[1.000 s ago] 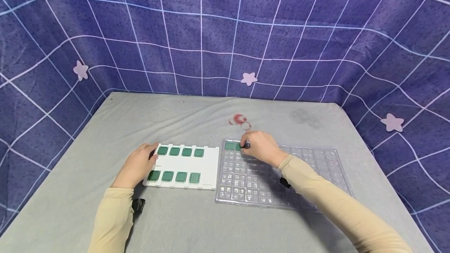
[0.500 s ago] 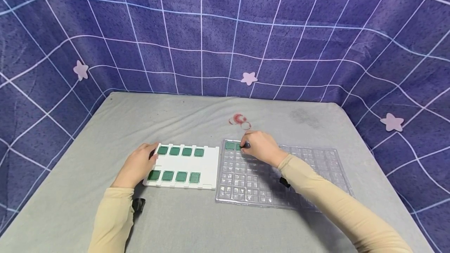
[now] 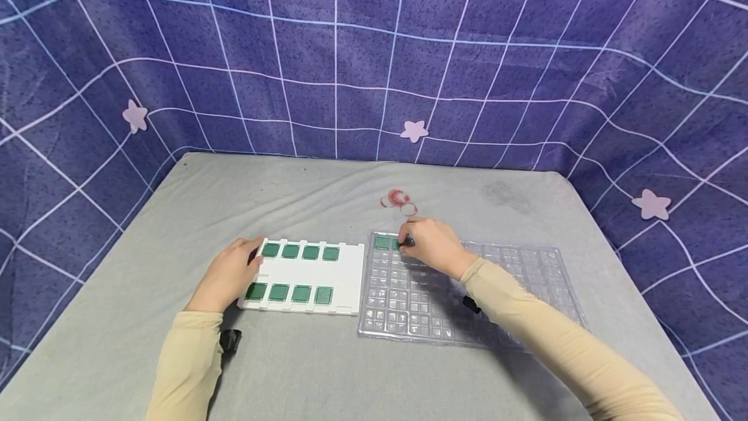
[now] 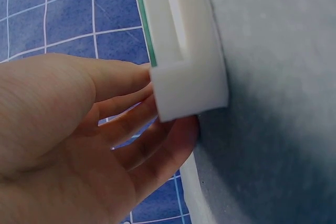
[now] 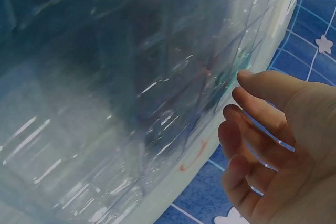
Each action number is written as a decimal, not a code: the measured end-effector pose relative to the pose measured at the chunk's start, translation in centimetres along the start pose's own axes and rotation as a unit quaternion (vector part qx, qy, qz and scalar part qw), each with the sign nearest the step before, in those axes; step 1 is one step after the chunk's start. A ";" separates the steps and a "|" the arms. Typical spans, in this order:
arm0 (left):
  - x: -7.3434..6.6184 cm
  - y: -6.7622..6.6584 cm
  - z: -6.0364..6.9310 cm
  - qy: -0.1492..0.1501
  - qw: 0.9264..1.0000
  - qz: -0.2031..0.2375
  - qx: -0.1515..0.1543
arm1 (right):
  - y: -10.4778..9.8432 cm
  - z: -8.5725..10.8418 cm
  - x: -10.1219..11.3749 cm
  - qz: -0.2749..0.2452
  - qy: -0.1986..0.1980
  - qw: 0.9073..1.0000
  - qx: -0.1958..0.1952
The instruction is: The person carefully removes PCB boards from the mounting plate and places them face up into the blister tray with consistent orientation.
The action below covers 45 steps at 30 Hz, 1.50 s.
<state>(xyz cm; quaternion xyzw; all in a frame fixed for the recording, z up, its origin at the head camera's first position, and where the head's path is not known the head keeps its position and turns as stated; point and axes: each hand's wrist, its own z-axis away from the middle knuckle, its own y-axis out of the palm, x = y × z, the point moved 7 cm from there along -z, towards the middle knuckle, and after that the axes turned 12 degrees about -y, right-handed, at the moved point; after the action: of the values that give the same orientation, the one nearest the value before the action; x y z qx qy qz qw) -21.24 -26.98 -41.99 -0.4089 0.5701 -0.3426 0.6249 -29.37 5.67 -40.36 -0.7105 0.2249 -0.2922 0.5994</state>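
Observation:
In the head view my left hand (image 3: 229, 273) holds the left end of a white tray (image 3: 350, 271). The left wrist view has the thumb on the near corner of the white tray (image 4: 191, 90) and the other fingers behind and under it. Square green chips (image 3: 301, 294) sit in two rows along its long sides. Over the far left corner of a clear plastic tray (image 3: 388, 323), my right hand (image 3: 435, 245) pinches a green chip (image 3: 397, 244) at thumb and forefinger, partly hidden by the fingertips. Another green chip (image 3: 382, 243) lies in the corner pocket beside it.
Both trays lie side by side on a grey cloth-covered table (image 3: 292, 369). Red marks (image 3: 397, 198) stain the cloth behind them. A blue gridded curtain (image 3: 362, 63) with star shapes surrounds the back and sides. The right forearm (image 3: 555, 336) passes over the clear tray.
Hardly anything differs. My right fingertips have shifted very slightly to the left over the second chip, while my left hand and both trays stay in place.

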 end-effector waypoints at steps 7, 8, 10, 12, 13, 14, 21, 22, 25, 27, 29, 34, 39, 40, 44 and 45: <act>0.0 -0.1 -0.1 0.000 1.000 -0.001 -0.002 | -0.8 -0.7 1.8 0.015 -0.024 0.999 -0.030; 0.0 -0.1 -0.1 -0.001 1.000 -0.001 -0.002 | -0.9 -0.9 2.2 0.017 -0.029 0.999 -0.033; 0.0 -0.1 -0.1 -0.001 1.000 -0.001 -0.003 | -1.0 -1.3 3.0 0.022 -0.040 0.998 -0.039; 0.0 -0.2 -0.1 -0.003 1.000 -0.002 -0.004 | -1.1 -1.8 3.8 0.029 -0.052 0.997 -0.049; 0.0 -0.2 -0.1 -0.004 1.000 -0.002 -0.004 | -1.1 -2.0 4.3 0.030 -0.057 0.997 -0.052; 0.0 -0.2 0.0 -0.004 1.000 -0.003 -0.003 | -1.2 -2.2 4.7 0.028 -0.061 0.996 -0.056; 0.1 -0.1 -0.1 -0.001 1.000 -0.007 -0.009 | -0.7 -3.8 6.8 0.016 -0.077 0.996 -0.051; 0.1 -0.1 -0.2 0.001 1.000 -0.007 -0.011 | -0.6 -4.0 7.0 0.017 -0.080 0.996 -0.048; 0.1 -0.1 -0.2 0.001 1.000 -0.007 -0.012 | -0.3 -4.6 7.7 0.016 -0.085 0.995 -0.045; 0.2 0.0 -0.2 -0.001 1.000 -0.006 -0.009 | -0.1 -4.9 8.1 0.014 -0.089 0.995 -0.044; 0.2 0.0 -0.2 -0.002 1.000 -0.007 -0.006 | 0.0 -5.1 8.5 0.005 -0.092 0.995 -0.041; 0.1 0.1 -0.2 -0.007 1.000 -0.011 0.000 | 0.5 -5.5 9.5 -0.008 -0.095 0.995 -0.022; 0.0 0.1 -0.2 -0.009 1.000 -0.010 0.000 | 1.1 -6.0 10.1 0.003 -0.101 0.995 -0.011; 0.0 0.1 -0.2 -0.009 1.000 -0.009 0.000 | 1.2 -6.0 10.2 0.003 -0.103 0.995 -0.011; 0.0 0.1 -0.2 -0.009 1.000 -0.009 0.000 | 1.3 -6.2 10.5 0.000 -0.102 0.995 -0.009; 0.0 0.0 -0.2 -0.009 1.000 -0.009 0.000 | 1.3 -6.2 10.5 -0.001 -0.101 0.995 -0.007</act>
<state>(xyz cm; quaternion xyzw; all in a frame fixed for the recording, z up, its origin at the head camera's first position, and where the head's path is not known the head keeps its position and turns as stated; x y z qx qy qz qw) -21.46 -27.00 -42.04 -0.4174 0.5604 -0.3445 0.6269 -25.96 -6.08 -39.46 -0.7410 0.1646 -0.2181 0.6134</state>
